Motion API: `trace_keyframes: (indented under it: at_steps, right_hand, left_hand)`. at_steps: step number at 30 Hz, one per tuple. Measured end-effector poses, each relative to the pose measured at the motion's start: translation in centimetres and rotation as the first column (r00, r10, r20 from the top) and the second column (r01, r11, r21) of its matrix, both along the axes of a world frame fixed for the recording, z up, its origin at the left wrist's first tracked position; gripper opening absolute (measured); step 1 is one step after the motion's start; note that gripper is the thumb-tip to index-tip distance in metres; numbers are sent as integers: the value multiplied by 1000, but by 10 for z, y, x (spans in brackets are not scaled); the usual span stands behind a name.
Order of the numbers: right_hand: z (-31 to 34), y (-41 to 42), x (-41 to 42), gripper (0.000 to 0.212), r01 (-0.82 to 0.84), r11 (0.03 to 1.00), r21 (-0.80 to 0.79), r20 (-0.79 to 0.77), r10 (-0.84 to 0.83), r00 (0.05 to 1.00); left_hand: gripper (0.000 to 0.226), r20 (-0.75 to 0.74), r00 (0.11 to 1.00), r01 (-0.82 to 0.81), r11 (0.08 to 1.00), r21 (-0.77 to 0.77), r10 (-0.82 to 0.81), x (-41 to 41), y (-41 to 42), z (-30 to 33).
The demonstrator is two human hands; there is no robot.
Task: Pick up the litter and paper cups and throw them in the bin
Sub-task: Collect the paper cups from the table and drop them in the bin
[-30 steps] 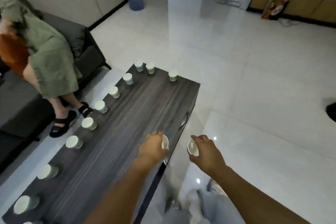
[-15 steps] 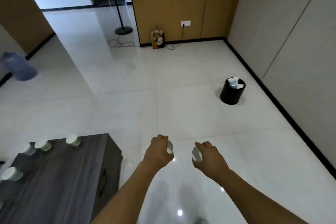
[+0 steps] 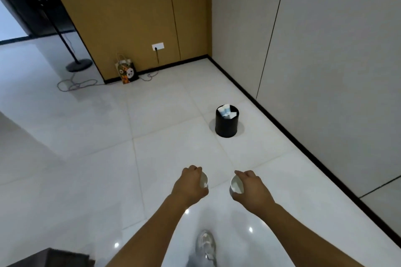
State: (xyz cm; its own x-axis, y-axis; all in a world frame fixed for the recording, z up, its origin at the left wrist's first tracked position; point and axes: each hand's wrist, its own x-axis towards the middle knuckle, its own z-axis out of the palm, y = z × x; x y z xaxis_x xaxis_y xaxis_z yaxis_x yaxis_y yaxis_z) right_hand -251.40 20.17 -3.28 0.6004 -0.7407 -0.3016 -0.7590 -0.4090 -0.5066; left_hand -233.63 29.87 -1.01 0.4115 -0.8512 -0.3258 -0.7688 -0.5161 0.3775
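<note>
The left hand (image 3: pixel 189 186) has its fingers curled round a small white paper cup (image 3: pixel 204 180), whose open mouth faces right, toward the other hand. The right hand (image 3: pixel 251 188) grips a second white paper cup (image 3: pixel 236 185) in the same way, its mouth turned left and its inside bare as far as can be seen. Both hands are held out in front of the body above the glossy white tiled floor (image 3: pixel 169 158), near each other but apart.

Further ahead and slightly right stands a round black waste bin (image 3: pixel 226 127) on the tiles, near the grey wall panels (image 3: pixel 325 50). White and pale blue paper litter (image 3: pixel 225 111) sticks up inside it.

Half a second ago the bin lay further off and to the right, and the dark wood-grain table with its row of cups filled the lower left; now only a dark corner of that table (image 3: pixel 54 258) shows at the bottom left edge, and the bin sits nearer and more central.

A patterned paper gift bag (image 3: pixel 127 71) leans against the ochre wall (image 3: pixel 130 17), beside a loose cable (image 3: pixel 76 83) and a black floor stand (image 3: pixel 78 64). A white sneaker (image 3: pixel 205 245) shows below the arms. Open tile lies between hands and bin.
</note>
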Motion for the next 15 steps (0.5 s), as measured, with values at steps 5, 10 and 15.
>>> trace_keyframes:
  at_steps: [5, 10, 15]
  right_hand:
    - [-4, -98, 37, 70, 72, 997, -1, 0, -72, 997]
    - [7, -193, 81, 70, 125, 992, 9, 5, -125, 992]
    - [10, -273, 114, 70, 140, 990, 19, 10, -140, 990]
  left_hand:
    - [62, -2, 998, 66, 998, 1, -66, 41, -110, -7]
    - [63, -23, 995, 98, 995, 6, -98, 90, -211, -2]
    - [66, -14, 994, 111, 994, 0, -111, 124, -296, -2]
